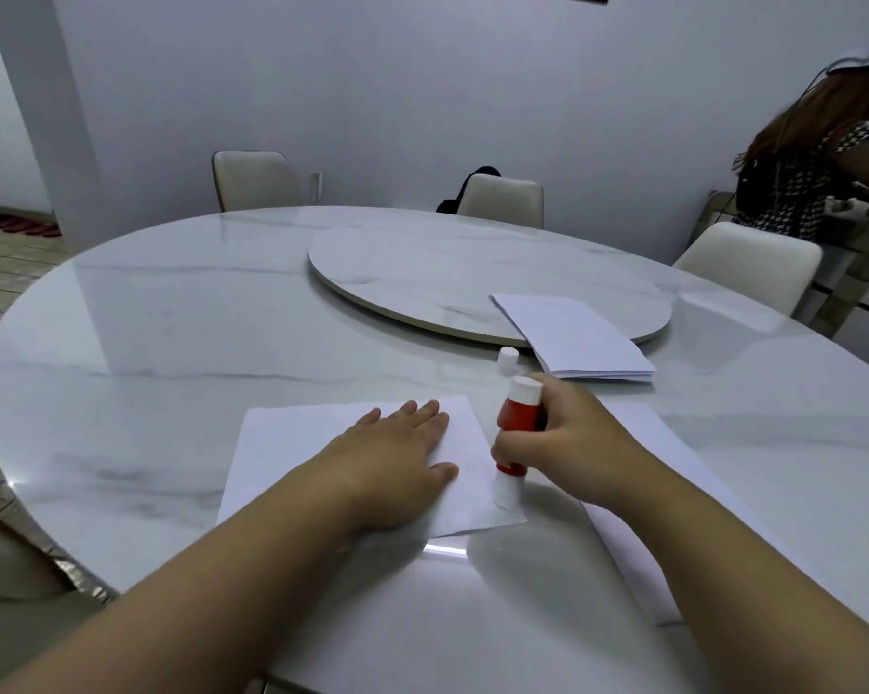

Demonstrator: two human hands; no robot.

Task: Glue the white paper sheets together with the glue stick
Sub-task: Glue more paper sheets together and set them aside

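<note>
A white paper sheet (292,443) lies flat on the marble table in front of me. My left hand (397,453) rests palm down on it, fingers spread. My right hand (567,443) grips a red and white glue stick (515,428), held upside down with its white tip pressed on the sheet's right edge. The stick's white cap (507,358) stands on the table just beyond. A second white sheet (672,493) lies under my right forearm. A stack of white sheets (572,338) sits further back, partly on the turntable.
The round marble table (172,343) carries a raised turntable (422,278) at its centre. White chairs (502,200) stand around the far side. Another person (818,167) stands at the far right by a counter.
</note>
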